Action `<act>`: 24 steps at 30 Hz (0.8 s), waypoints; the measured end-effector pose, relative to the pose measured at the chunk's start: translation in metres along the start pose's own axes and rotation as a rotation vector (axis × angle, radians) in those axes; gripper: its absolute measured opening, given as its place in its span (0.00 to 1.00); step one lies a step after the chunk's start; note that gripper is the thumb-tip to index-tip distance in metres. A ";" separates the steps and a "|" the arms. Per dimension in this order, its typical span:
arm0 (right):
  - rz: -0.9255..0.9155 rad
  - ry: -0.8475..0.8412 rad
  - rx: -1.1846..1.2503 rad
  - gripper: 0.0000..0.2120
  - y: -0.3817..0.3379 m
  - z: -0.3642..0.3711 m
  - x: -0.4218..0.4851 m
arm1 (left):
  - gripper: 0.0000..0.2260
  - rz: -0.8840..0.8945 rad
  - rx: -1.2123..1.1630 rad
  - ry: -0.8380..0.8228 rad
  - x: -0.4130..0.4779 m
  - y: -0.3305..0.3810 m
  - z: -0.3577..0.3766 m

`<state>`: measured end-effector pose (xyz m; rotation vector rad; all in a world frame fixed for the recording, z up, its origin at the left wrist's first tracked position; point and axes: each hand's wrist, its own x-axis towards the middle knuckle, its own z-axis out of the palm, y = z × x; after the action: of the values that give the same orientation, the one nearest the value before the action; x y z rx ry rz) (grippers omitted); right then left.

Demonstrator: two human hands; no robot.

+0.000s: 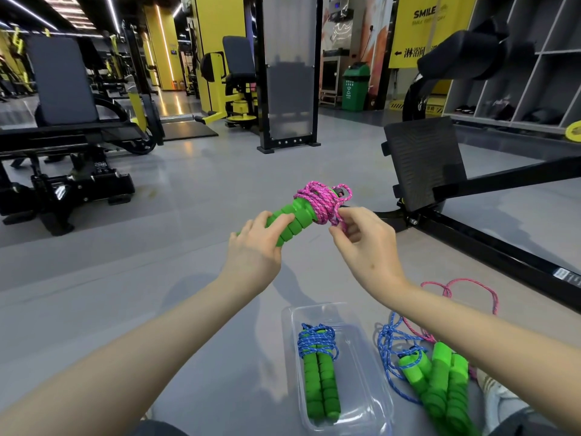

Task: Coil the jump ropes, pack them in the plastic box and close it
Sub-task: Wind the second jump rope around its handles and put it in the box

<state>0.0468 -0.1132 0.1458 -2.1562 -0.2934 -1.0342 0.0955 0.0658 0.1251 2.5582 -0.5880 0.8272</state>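
Note:
My left hand [256, 247] grips the green foam handles [292, 220] of a jump rope, held up over the floor. Pink cord [320, 201] is wound around the handles' far end. My right hand [361, 243] pinches a strand of that pink cord beside the coil. Below, a clear plastic box [371, 401] lies open on the floor with a coiled blue-cord jump rope [319, 369] inside. To its right lie loose green-handled ropes [437, 388] with blue cord [388, 347] and pink cord [465, 291] sprawled on the floor.
The grey gym floor [157, 278] stretches ahead. A black machine frame with a footplate [424, 165] stands close on the right, and a weight machine [63, 136] stands on the left. Shelving [518, 73] lines the far right. My shoe [500, 398] shows at the bottom right.

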 end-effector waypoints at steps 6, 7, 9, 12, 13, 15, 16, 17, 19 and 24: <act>-0.038 -0.055 0.123 0.10 -0.002 -0.001 0.007 | 0.26 0.120 0.092 0.007 -0.004 0.006 0.003; -0.056 -0.075 0.123 0.11 0.000 -0.001 0.007 | 0.26 0.157 0.134 0.042 -0.004 0.005 0.004; -0.106 -0.119 0.105 0.14 0.003 -0.001 0.009 | 0.28 0.225 0.214 0.084 -0.004 0.003 0.005; -0.233 -0.123 -0.012 0.11 0.011 -0.004 0.015 | 0.29 0.312 0.283 0.144 -0.003 0.004 0.006; -0.273 -0.135 -0.068 0.09 0.014 -0.006 0.017 | 0.29 0.333 0.298 0.166 -0.003 0.004 0.005; -0.345 -0.196 -0.164 0.08 0.021 -0.011 0.021 | 0.28 0.391 0.319 0.205 -0.002 0.003 0.005; -0.390 -0.235 -0.200 0.09 0.023 -0.015 0.023 | 0.28 0.422 0.332 0.216 -0.001 0.002 0.005; -0.449 -0.274 -0.231 0.10 0.025 -0.020 0.025 | 0.28 0.445 0.352 0.219 -0.001 0.000 0.004; -0.594 -0.322 -0.317 0.07 0.026 -0.029 0.030 | 0.29 0.479 0.388 0.207 -0.002 -0.003 0.003; -0.669 -0.461 -0.365 0.13 0.031 -0.045 0.044 | 0.27 0.610 0.466 0.134 -0.008 -0.002 -0.002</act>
<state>0.0636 -0.1705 0.1825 -2.6976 -1.1851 -0.9648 0.0901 0.0707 0.1213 2.7112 -1.2960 1.4723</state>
